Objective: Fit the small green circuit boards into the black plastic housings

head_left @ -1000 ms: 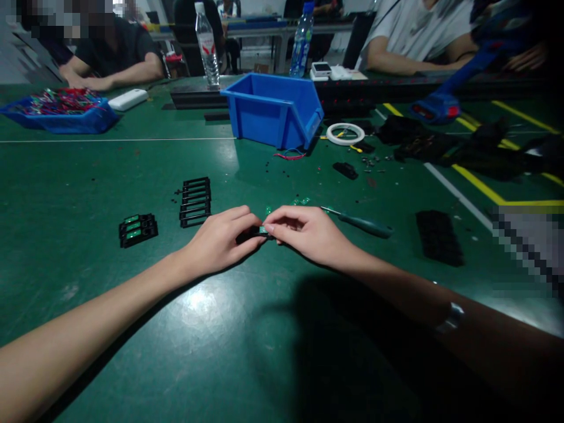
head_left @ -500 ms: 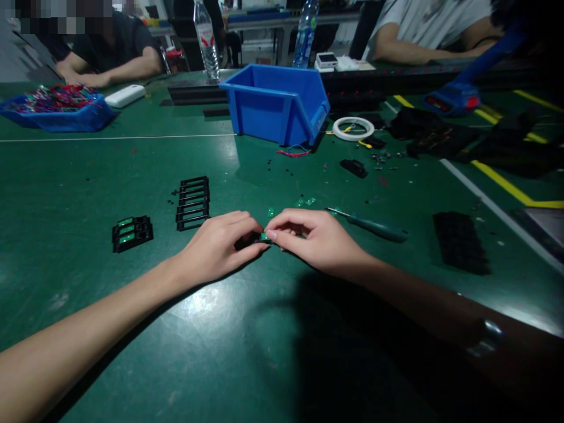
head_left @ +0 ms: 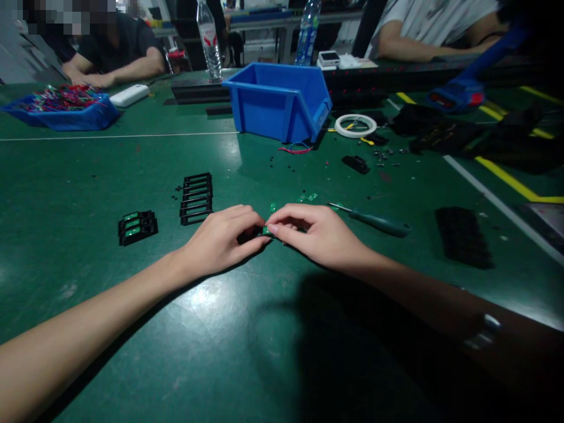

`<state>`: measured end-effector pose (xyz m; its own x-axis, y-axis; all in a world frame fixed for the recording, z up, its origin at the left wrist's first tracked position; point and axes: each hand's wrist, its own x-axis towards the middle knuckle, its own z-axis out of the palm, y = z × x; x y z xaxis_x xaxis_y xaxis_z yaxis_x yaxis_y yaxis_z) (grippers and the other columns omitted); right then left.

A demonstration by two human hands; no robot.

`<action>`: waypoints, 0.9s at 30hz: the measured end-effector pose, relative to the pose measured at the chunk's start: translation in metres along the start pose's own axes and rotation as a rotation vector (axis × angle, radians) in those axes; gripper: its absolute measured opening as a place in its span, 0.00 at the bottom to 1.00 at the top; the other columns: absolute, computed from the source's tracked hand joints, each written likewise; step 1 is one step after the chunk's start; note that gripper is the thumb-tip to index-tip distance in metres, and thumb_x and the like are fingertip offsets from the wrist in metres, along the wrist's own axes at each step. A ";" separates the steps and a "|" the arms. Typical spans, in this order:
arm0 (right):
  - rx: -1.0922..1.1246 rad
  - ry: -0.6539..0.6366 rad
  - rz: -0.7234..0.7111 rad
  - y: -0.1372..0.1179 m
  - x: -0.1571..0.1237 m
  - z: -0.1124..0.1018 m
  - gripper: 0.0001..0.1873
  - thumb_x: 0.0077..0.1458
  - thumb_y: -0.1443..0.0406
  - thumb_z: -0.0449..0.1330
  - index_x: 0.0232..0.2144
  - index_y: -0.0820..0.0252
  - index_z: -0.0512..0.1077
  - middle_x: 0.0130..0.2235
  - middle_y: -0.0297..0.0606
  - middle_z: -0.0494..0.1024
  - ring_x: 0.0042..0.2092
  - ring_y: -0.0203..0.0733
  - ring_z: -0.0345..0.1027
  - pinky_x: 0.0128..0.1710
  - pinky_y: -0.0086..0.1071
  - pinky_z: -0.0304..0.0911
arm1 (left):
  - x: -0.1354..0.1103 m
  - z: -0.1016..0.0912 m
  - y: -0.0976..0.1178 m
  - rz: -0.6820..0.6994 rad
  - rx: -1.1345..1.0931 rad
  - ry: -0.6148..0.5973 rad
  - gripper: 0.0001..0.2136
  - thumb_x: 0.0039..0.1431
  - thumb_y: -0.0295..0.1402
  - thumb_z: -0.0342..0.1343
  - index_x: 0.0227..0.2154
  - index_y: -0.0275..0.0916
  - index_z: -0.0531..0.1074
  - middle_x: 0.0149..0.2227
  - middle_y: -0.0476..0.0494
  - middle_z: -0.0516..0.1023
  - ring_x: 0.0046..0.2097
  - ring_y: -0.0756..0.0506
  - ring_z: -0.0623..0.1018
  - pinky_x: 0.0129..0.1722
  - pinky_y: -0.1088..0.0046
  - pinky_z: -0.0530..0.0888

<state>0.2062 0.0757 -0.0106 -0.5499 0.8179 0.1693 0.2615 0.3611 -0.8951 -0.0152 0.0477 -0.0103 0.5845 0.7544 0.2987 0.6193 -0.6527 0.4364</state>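
My left hand [head_left: 227, 235] and my right hand [head_left: 308, 232] meet over the green table, fingertips almost touching. Between them is a small green circuit board [head_left: 267, 230], pinched by the right thumb and fingers. The left fingers close on a dark piece under it, mostly hidden by the hands. Just beyond lie more small green boards [head_left: 307, 197]. A screwdriver [head_left: 374, 221] with a dark green handle rests right of my right hand. Left of my left hand are a black slatted frame [head_left: 196, 198] and a black holder [head_left: 137, 227] with green boards in it.
A blue bin [head_left: 277, 103] stands at the back, near a roll of white tape [head_left: 355, 126] and scattered screws [head_left: 388, 155]. A blue tray [head_left: 61, 110] of wires is far left. A black part [head_left: 463, 237] lies right. Two people sit across the table.
The view has shifted slightly, so things on the table sit a little higher and further right. Both hands keep the same pinch around the small board.
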 end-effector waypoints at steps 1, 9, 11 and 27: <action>0.014 0.005 0.004 0.001 0.000 0.000 0.06 0.59 0.66 0.64 0.37 0.63 0.79 0.30 0.33 0.77 0.32 0.34 0.67 0.32 0.28 0.61 | 0.000 0.000 0.000 0.005 0.001 0.007 0.09 0.68 0.37 0.56 0.43 0.36 0.73 0.34 0.47 0.72 0.37 0.48 0.71 0.37 0.72 0.67; 0.123 0.023 0.018 0.002 0.001 0.003 0.07 0.60 0.66 0.63 0.40 0.63 0.77 0.33 0.35 0.78 0.33 0.36 0.69 0.33 0.30 0.64 | 0.000 -0.001 0.002 -0.019 0.025 0.034 0.07 0.68 0.34 0.55 0.42 0.36 0.72 0.36 0.46 0.71 0.38 0.48 0.71 0.37 0.73 0.67; 0.135 0.034 0.012 0.002 0.001 0.003 0.07 0.59 0.67 0.63 0.41 0.62 0.77 0.33 0.35 0.78 0.34 0.36 0.70 0.34 0.30 0.65 | 0.000 -0.001 0.001 -0.014 0.027 0.040 0.07 0.68 0.33 0.55 0.43 0.36 0.72 0.36 0.46 0.71 0.38 0.48 0.71 0.37 0.73 0.68; 0.122 0.068 0.027 0.001 0.002 0.004 0.10 0.57 0.67 0.64 0.42 0.63 0.76 0.32 0.34 0.75 0.34 0.37 0.68 0.34 0.31 0.65 | 0.000 0.003 0.001 -0.079 0.016 0.024 0.08 0.66 0.37 0.58 0.37 0.37 0.71 0.32 0.50 0.70 0.34 0.50 0.70 0.32 0.74 0.64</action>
<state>0.2024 0.0762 -0.0131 -0.4881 0.8564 0.1684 0.1747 0.2850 -0.9425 -0.0134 0.0469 -0.0124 0.5211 0.8046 0.2847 0.6714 -0.5924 0.4453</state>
